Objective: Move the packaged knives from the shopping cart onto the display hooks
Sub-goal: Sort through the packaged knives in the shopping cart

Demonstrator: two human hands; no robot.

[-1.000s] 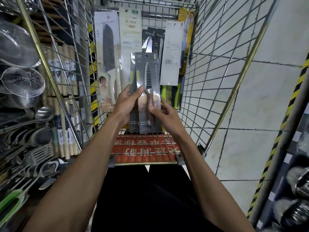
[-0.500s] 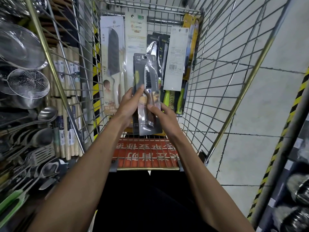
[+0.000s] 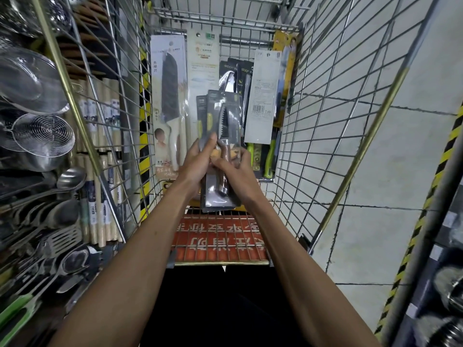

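Observation:
Both my hands hold a small stack of grey packaged knives [image 3: 223,116] over the wire shopping cart [image 3: 325,121]. The front pack shows a serrated blade and a brown handle. My left hand [image 3: 198,161] grips the stack's left edge with the thumb on its face. My right hand [image 3: 235,169] grips the right side near the handle. Below them in the cart lie more packaged knives: a black-bladed knife with a white handle [image 3: 170,106], a white card pack [image 3: 263,96], a yellow pack [image 3: 285,61] and green-handled knives [image 3: 268,156].
A rack on the left carries strainers [image 3: 42,136], ladles [image 3: 67,179], slotted turners and boxed chopsticks [image 3: 100,146]. The cart's red child-seat flap [image 3: 220,239] is near me. Tiled floor [image 3: 400,171] lies to the right, then a shelf post with yellow-black tape [image 3: 431,196].
The stack has tilted slightly and my two hands have closed in nearer each other on its lower half. The view has shifted a little, showing more of the cart's far end.

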